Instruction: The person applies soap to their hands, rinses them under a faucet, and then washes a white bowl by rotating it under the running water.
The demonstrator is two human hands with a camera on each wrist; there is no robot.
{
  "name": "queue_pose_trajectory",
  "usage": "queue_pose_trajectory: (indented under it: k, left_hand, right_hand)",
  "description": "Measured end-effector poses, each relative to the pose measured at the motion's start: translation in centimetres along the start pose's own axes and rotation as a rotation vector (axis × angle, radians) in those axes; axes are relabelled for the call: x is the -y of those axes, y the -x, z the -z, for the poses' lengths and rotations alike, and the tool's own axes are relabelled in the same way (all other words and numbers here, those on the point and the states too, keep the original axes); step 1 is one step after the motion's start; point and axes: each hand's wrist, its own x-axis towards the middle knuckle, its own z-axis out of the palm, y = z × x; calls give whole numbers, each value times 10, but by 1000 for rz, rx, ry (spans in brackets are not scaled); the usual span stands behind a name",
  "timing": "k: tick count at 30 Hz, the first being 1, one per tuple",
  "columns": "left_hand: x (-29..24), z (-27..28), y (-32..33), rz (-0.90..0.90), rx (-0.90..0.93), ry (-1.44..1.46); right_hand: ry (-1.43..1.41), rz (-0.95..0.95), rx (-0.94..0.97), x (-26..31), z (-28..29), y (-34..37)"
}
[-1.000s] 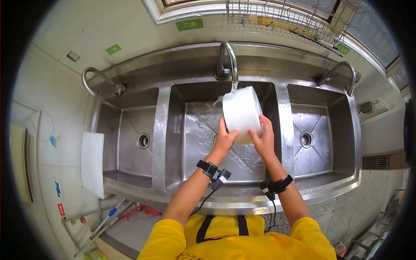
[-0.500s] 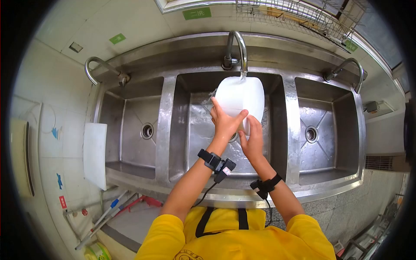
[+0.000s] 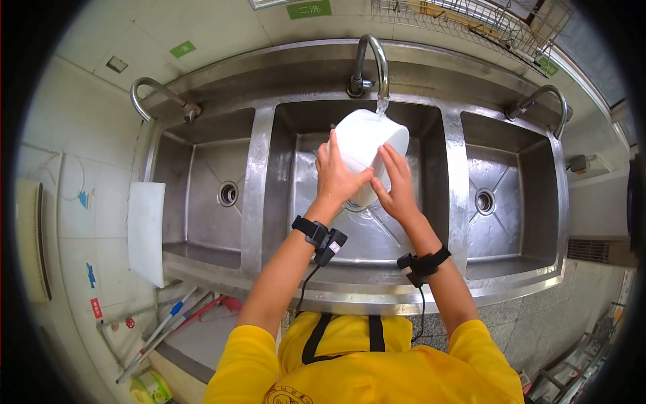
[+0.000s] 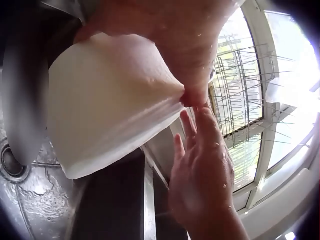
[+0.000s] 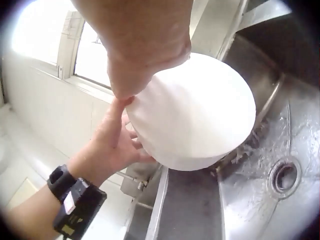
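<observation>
A round white container (image 3: 367, 143) is tilted over the middle sink basin, close below the running tap (image 3: 382, 67). My left hand (image 3: 336, 176) grips its left side, thumb laid along the near part. On the near right side, my right hand (image 3: 398, 190) holds it between fingers and thumb. In the left wrist view the container's smooth wall (image 4: 100, 105) shows beneath the left hand, with the wet right hand opposite. Its pale round face (image 5: 200, 110) fills the middle of the right wrist view. Water (image 3: 381, 108) falls at the container's far edge.
Left (image 3: 208, 209) and right (image 3: 494, 215) basins flank the middle one, each with its own tap. A white board (image 3: 146, 232) leans at the left rim. A wire rack (image 3: 464, 27) hangs at the back. Poles (image 3: 158, 333) stand at lower left.
The container has been turned and tipped between the hands beneath the tap. My right hand shifted down to its near end, then back up along its right side. Both hands keep hold of it.
</observation>
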Motion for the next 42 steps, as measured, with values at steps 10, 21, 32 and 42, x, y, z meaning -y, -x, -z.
queue_pose_trajectory:
  k: [10,21,32,42]
  left_hand:
    - [-1,23,1,-87,34,-139]
    - [-4,21,9,-255,86,-230]
    - [-2,28,16,-348,114,-139]
    - [-7,24,15,-302,115,-158]
  right_hand:
    - [311,-116,251,-27,5,-35]
    - [92,-266,392,-53,-13,-56]
    - [-9,-382,469,-37,3,-70]
    - [140,-373,399,-55,-14,-63]
